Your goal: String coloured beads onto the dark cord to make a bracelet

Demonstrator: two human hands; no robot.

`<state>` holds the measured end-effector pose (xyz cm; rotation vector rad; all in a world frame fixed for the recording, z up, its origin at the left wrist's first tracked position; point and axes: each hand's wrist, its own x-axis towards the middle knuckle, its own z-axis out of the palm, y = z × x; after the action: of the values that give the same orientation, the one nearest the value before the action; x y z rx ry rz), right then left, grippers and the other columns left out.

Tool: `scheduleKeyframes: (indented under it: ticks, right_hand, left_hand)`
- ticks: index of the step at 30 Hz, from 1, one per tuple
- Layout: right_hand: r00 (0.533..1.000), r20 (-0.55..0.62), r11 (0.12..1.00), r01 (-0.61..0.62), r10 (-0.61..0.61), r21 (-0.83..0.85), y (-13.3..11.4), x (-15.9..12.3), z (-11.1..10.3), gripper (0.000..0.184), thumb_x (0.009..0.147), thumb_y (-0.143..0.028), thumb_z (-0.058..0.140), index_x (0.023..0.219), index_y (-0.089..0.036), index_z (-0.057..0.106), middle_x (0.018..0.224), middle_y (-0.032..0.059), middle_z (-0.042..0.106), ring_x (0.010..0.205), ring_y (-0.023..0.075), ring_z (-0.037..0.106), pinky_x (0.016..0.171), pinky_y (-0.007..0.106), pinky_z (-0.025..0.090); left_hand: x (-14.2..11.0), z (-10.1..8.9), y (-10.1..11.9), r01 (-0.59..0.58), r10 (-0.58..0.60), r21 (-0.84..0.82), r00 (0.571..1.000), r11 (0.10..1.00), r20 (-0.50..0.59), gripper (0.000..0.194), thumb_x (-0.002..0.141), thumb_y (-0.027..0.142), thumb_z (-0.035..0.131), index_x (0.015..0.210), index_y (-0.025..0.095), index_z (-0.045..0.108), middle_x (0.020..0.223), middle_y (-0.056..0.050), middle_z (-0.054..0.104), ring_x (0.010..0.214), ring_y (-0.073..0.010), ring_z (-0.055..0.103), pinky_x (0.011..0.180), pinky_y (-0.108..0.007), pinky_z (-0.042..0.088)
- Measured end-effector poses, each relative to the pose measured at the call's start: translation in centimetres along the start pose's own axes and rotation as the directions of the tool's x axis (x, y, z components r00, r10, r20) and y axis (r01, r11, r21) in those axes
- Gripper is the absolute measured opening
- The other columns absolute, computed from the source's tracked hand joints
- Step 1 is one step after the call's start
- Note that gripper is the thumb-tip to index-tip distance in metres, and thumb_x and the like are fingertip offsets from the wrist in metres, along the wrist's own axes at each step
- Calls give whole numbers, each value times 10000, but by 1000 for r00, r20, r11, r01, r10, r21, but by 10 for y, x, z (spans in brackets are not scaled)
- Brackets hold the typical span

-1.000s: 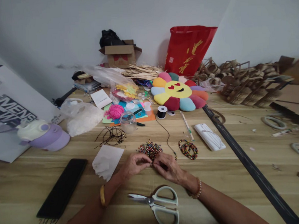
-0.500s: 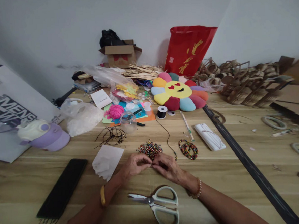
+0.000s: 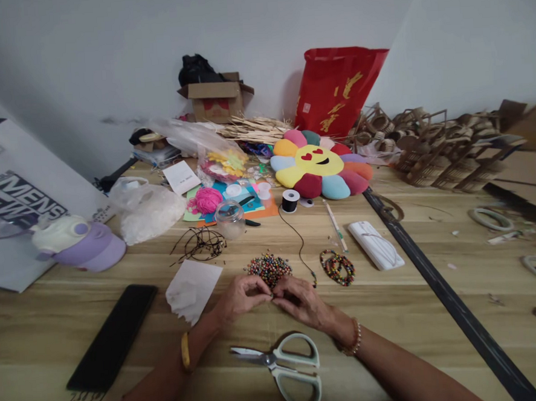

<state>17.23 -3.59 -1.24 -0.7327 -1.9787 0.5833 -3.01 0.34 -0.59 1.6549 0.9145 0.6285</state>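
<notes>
So the wood-look tabletop (image 3: pixel 206 373) is pretty packed. Biggest thing on it is a red bag (image 3: pixel 338 90) standing at the back by the wall, then a flower cushion (image 3: pixel 320 164) with heart eyes just in front of that. Light-handled scissors (image 3: pixel 271 360) are lying open close to the person, right below the hands. Left hand (image 3: pixel 244 297) and right hand (image 3: pixel 304 301) meet at the fingertips, thumbs and fingers almost pinched. Can't tell if either grip is actually grasping anything, it's way too tiny. The bead pile (image 3: pixel 266 267), all mixed colors, sits just beyond the fingertips. Some beaded loops (image 3: pixel 340 267) lie off to the right, and a black spool (image 3: pixel 290 203) stands farther back, its thin cord (image 3: pixel 302 242) trailing down near the right hand.
</notes>
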Motion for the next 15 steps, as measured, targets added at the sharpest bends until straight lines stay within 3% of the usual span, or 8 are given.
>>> scheduleKeyframes:
  ticks: [8, 15]
  right_hand:
    - [999, 33, 999, -13, 14, -48, -3, 2, -1, 77, 943, -211, 532, 869, -192, 543, 759, 38, 598, 683, 148, 546, 614, 255, 441]
    - [999, 43, 997, 31, -28, -75, -11, 7, -6, 66, 831, -182, 523, 803, -206, 468, 712, 26, 546, 661, 166, 505, 604, 281, 401]
  left_hand:
    - [-1, -1, 4, -76, 75, 27, 997, 997, 34, 146, 774, 284, 671, 742, 145, 702, 768, -53, 719, 734, -167, 628, 705, -254, 481]
    - [2, -3, 6, -139, 139, 49, 990, 989, 3, 158, 784, 289, 669, 726, 145, 696, 765, -53, 712, 727, -162, 620, 703, -255, 478]
